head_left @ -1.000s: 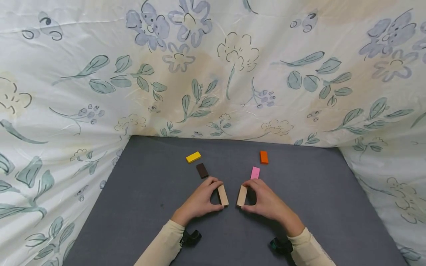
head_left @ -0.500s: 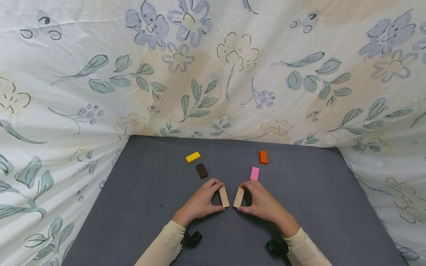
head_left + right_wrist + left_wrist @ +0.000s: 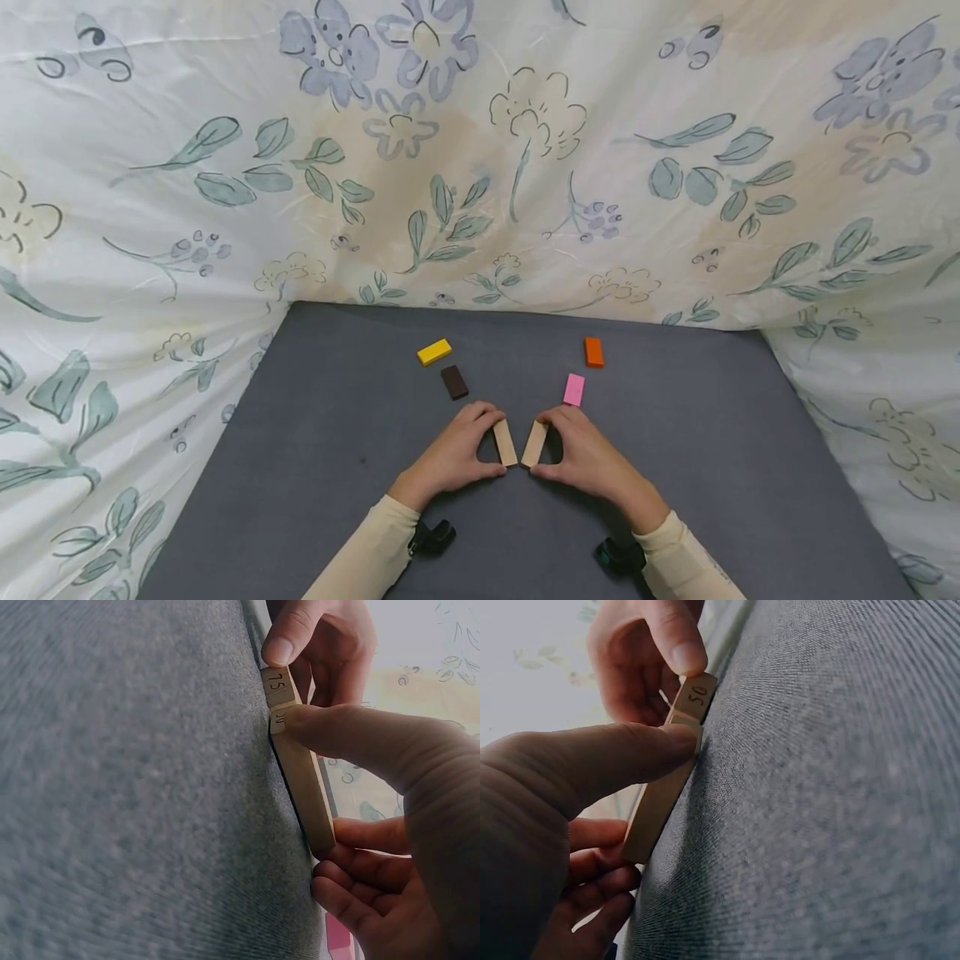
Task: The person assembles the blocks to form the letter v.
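In the head view my left hand holds a plain wooden block by its two ends, thumb at the near end and fingers at the far end. Mirroring it, my right hand grips a second wooden block the same way. The blocks slant towards each other, their near ends close together and far ends wider apart. The left wrist view shows "50" written on the end of the right hand's block. "75" is readable on the end of the left hand's block in the right wrist view.
Beyond the left hand lie a dark brown block and a yellow block. A pink block is just past the right fingers, with an orange block behind it. Floral cloth surrounds the grey table.
My right hand has moved left with its wooden block, narrowing the gap between the two blocks. The left hand has shifted only slightly to the right.
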`<act>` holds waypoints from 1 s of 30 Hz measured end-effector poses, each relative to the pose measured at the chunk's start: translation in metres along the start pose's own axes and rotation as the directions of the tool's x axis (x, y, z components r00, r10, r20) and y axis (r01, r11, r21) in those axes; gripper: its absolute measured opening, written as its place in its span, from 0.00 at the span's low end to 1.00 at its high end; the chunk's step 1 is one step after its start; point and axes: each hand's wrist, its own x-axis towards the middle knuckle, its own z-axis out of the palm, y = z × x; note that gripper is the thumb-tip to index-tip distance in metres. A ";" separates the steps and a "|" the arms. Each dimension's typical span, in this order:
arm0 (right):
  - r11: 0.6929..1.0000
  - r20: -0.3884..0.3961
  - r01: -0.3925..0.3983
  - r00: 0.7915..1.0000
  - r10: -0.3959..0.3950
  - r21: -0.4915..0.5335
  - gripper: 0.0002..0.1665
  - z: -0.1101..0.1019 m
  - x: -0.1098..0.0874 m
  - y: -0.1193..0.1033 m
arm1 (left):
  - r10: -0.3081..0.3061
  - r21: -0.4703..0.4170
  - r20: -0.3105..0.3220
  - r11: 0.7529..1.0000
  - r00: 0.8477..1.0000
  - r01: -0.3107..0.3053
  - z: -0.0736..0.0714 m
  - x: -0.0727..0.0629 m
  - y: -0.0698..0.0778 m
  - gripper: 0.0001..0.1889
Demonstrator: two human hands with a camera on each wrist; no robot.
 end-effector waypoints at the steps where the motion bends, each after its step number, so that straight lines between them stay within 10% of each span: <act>1: 1.000 0.000 -0.001 1.000 0.001 -0.002 0.41 0.000 0.000 0.000 | 0.001 0.004 -0.001 1.000 1.000 -0.001 0.000 0.000 0.000 0.41; 30: 1.000 -0.010 0.011 1.000 -0.011 -0.015 0.43 0.002 0.000 -0.002 | 0.037 0.023 -0.014 0.999 0.999 -0.037 0.001 -0.001 -0.002 0.40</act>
